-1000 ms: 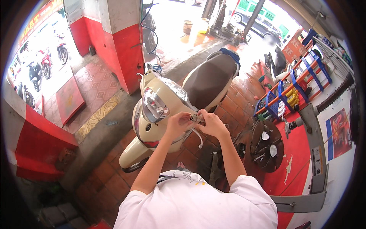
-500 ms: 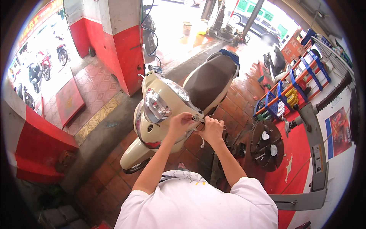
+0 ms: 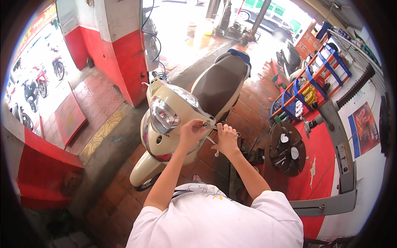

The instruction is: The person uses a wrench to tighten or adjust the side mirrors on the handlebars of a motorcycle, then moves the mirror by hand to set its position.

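A cream scooter with a brown seat stands before me, front toward me. My left hand pinches at a small metal fitting on its handlebar, beside the headlight. My right hand is just to the right, fingers curled over something mostly hidden, with a small metal ring showing past them. A pale brake lever hangs below.
At right are a dark round tray with tools, an orange-and-blue wall rack and a grey machine arm. A red-and-white pillar and hose are left of the scooter; parked motorbikes stand outside.
My right hand's fingers have moved from the metal fitting to a curl just right of it. My left hand stays at the fitting. The whole view has shifted slightly leftward.
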Demonstrator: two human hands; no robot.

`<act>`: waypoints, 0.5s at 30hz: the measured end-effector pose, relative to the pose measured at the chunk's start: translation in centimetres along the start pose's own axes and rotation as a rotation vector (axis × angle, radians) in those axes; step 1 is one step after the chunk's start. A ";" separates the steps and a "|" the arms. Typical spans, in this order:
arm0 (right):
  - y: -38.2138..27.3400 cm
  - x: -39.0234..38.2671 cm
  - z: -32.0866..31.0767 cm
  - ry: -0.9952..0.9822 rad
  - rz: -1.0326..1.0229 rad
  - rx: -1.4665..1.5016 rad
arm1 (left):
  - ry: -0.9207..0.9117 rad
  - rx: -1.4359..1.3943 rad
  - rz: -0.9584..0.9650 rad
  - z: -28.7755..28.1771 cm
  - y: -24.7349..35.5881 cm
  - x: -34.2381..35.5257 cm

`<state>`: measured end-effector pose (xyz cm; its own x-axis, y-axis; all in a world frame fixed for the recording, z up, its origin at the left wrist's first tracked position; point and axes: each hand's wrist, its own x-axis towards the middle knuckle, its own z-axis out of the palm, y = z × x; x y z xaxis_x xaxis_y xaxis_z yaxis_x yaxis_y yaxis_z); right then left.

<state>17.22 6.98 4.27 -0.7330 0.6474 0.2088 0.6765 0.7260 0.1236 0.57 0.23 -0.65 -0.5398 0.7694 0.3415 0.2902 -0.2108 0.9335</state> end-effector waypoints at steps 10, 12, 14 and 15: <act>0.1 0.8 1.5 -0.159 0.161 0.204 | -0.007 -0.035 0.017 -0.1 -0.2 -0.2; 0.3 0.8 2.7 -0.118 0.172 0.241 | -0.016 -0.019 0.023 -0.1 -0.2 -0.1; 0.8 0.9 3.5 -0.131 0.191 0.227 | -0.017 -0.013 0.041 0.1 -0.1 0.0; 0.7 1.0 3.5 -0.139 0.197 0.223 | -0.016 -0.007 0.048 0.0 -0.3 -0.1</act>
<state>16.70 8.99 1.19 -0.6026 0.7949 0.0710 0.7853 0.6065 -0.1244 0.51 0.22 -0.90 -0.5129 0.7677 0.3841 0.3099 -0.2517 0.9168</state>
